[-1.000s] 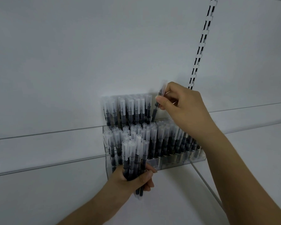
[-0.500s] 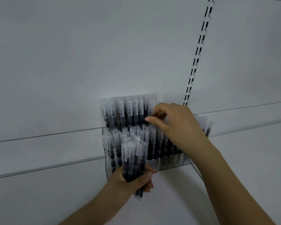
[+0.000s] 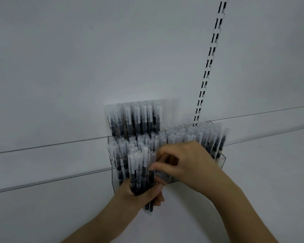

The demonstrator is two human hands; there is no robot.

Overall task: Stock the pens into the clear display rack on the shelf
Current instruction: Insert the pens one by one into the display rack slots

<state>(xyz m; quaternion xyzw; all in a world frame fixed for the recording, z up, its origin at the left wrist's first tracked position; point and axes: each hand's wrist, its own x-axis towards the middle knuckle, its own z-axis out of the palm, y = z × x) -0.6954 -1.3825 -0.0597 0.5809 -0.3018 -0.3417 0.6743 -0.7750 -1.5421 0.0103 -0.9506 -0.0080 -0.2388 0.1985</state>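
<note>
The left hand (image 3: 144, 192) grips a bundle of pens (image 3: 140, 172) upright, just in front of the clear rack (image 3: 219, 157) fixed against the shelf's back wall; the right hand (image 3: 184, 160) has thumb and forefinger curled onto a pen cap at the bundle's right side, pinching it; the step looks like drawing one pen out for stocking; the rack's rows are nearly full, so the next move calls for lifting that pen free and finding an open slot.
</note>
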